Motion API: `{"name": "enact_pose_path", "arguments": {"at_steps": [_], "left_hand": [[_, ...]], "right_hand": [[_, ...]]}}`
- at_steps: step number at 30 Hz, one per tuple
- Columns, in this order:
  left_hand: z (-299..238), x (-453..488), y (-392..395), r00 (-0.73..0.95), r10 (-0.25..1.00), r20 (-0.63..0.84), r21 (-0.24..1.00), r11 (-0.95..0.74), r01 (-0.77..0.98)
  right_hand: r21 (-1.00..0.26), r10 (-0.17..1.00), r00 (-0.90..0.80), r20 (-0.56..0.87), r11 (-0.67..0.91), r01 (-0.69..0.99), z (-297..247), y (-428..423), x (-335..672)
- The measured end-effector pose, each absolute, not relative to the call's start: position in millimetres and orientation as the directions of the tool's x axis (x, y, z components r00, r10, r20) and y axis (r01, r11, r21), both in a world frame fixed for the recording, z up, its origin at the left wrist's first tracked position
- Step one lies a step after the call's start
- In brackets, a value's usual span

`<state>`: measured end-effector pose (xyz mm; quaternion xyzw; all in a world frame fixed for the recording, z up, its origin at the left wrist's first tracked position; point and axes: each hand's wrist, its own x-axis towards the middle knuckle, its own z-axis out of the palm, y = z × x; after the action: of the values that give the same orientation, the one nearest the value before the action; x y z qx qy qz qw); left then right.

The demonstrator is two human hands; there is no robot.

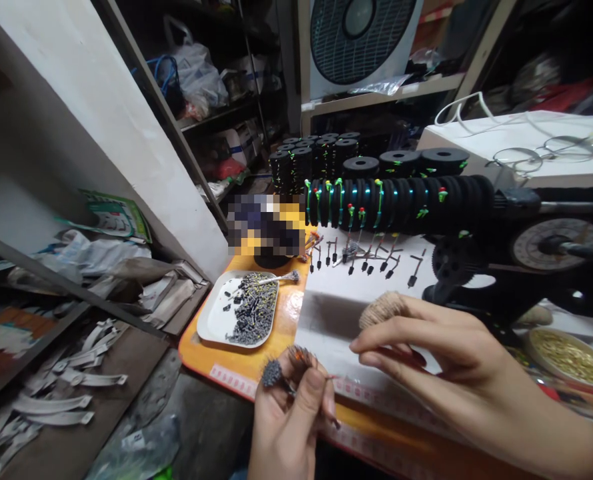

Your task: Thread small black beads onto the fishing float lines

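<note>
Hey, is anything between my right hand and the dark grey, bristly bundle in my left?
Only your left hand: in this view, its thumb and fingertips stand between your right hand and the dark grey, bristly bundle. No separate object visibly blocks that gap.

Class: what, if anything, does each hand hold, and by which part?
Left hand: a bundle of thin pieces, grey end protruding; gripped part hidden. Right hand: cannot be told.

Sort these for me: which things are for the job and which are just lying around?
Likely job things:
grey bunch in the left hand
white tray of small parts
row of black spools

Likely just lying about:
eyeglasses
fan
plastic bag
</note>
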<state>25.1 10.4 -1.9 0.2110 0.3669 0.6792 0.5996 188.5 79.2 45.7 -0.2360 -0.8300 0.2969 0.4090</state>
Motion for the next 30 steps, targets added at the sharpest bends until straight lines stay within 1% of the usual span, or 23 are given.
{"name": "enact_pose_path", "arguments": {"at_steps": [2, 5, 8, 11, 13, 16, 18, 21, 23, 25, 27, 30], "left_hand": [[-2, 26, 10, -0.188, 0.97, -0.155, 0.756, -0.006, -0.655], [-4, 29, 8, -0.228, 0.96, -0.161, 0.811, -0.003, -0.586], [-6, 36, 5, -0.271, 0.948, -0.169, 0.851, 0.001, -0.526], [-5, 46, 2, -0.362, 0.918, -0.162, 0.871, -0.04, -0.49], [-3, 50, 2, -0.398, 0.9, -0.178, 0.855, -0.059, -0.515], [0, 51, 2, -0.348, 0.912, -0.218, 0.775, -0.055, -0.629], [0, 48, 4, -0.288, 0.934, -0.209, 0.731, -0.046, -0.681], [-1, 41, 6, -0.24, 0.955, -0.173, 0.707, -0.049, -0.705], [-3, 36, 5, -0.228, 0.964, -0.137, 0.728, -0.058, -0.683], [-7, 32, 5, -0.222, 0.971, -0.087, 0.773, -0.075, -0.63], [-9, 27, 4, -0.206, 0.977, -0.053, 0.81, -0.078, -0.581], [-11, 22, 2, -0.192, 0.98, -0.043, 0.832, -0.072, -0.551]], "right_hand": [[-0.711, 0.657, -0.55, 0.516, 0.687, 0.154, 47, 77, 187], [-0.759, 0.671, -0.561, 0.484, 0.641, 0.111, 46, 71, 183], [-0.731, 0.659, -0.528, 0.535, 0.675, 0.101, 46, 65, 181], [-0.697, 0.652, -0.5, 0.57, 0.706, 0.126, 46, 63, 180], [-0.682, 0.645, -0.497, 0.58, 0.718, 0.137, 46, 61, 181], [-0.648, 0.6, -0.548, 0.583, 0.75, 0.132, 42, 60, 182], [-0.62, 0.561, -0.575, 0.596, 0.776, 0.115, 36, 60, 183], [-0.558, 0.496, -0.591, 0.637, 0.825, 0.091, 29, 62, 185], [-0.551, 0.469, -0.614, 0.635, 0.832, 0.065, 31, 65, 188], [-0.6, 0.496, -0.629, 0.599, 0.798, 0.059, 38, 69, 191], [-0.632, 0.537, -0.621, 0.57, 0.77, 0.086, 46, 73, 193], [-0.609, 0.55, -0.622, 0.557, 0.78, 0.145, 54, 80, 194]]}}
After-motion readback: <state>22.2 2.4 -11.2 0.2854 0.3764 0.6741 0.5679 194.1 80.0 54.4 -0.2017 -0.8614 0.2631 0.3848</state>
